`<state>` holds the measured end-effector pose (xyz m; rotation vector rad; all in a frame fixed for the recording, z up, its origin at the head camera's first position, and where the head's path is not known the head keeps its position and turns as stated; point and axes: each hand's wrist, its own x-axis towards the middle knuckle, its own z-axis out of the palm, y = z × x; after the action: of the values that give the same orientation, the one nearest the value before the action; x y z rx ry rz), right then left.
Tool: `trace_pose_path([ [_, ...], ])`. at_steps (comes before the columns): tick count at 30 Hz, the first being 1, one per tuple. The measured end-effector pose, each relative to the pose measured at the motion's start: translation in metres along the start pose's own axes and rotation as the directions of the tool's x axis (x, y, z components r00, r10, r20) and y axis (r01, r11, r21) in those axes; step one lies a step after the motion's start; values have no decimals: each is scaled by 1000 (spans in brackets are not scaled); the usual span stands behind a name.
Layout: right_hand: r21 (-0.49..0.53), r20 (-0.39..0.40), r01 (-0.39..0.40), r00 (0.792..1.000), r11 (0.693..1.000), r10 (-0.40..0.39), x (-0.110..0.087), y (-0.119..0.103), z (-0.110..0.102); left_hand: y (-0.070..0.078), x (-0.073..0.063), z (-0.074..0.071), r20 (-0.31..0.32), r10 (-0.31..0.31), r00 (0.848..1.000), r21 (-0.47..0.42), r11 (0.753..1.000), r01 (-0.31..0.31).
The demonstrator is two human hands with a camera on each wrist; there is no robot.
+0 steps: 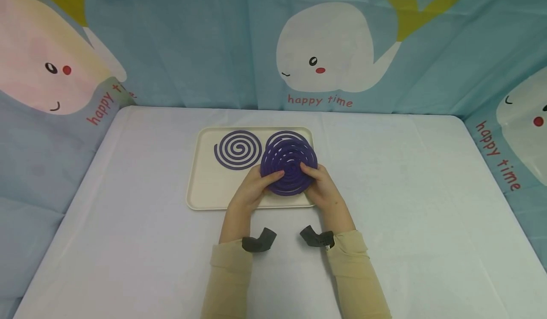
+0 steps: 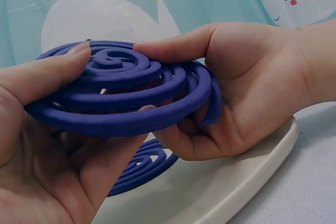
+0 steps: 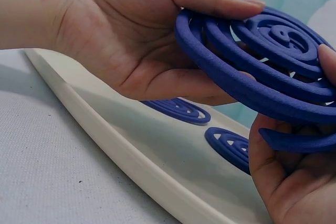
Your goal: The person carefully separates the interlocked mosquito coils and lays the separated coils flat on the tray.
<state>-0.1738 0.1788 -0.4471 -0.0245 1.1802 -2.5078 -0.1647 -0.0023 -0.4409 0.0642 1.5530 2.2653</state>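
Observation:
Both hands hold a purple-blue mosquito coil over the right part of a cream tray. My left hand grips its left side, thumb on top and fingers beneath. On the opposite side my right hand grips it the same way. Dense overlapping rings show in the head view. In the right wrist view, a loose strand end of the held coil hangs below its outer ring. One single coil lies flat at the tray's back left; another coil is partly hidden behind the held one.
The tray has a low raised rim and sits on a white-covered table. Behind the table hangs a blue curtain with whale prints. Dark wrist-worn devices stick out inward from both cuffs.

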Motion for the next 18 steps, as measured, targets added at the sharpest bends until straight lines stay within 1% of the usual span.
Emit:
trace_pose_path([
  [8, 32, -10, 12, 1000, 999, -12, 0, -1, 1, 0, -1, -3, 50, 17, 999, -24, 1000, -16],
  [13, 43, 26, 19, 999, 999, -20, 0, -1, -1, 2, -2, -3, 71, 27, 997, -19, 999, -25],
  [18, 50, 45, 23, 999, 998, -26, 1, 1, -3, 2, -3, -5, 88, 40, 995, -14, 999, -39],
])
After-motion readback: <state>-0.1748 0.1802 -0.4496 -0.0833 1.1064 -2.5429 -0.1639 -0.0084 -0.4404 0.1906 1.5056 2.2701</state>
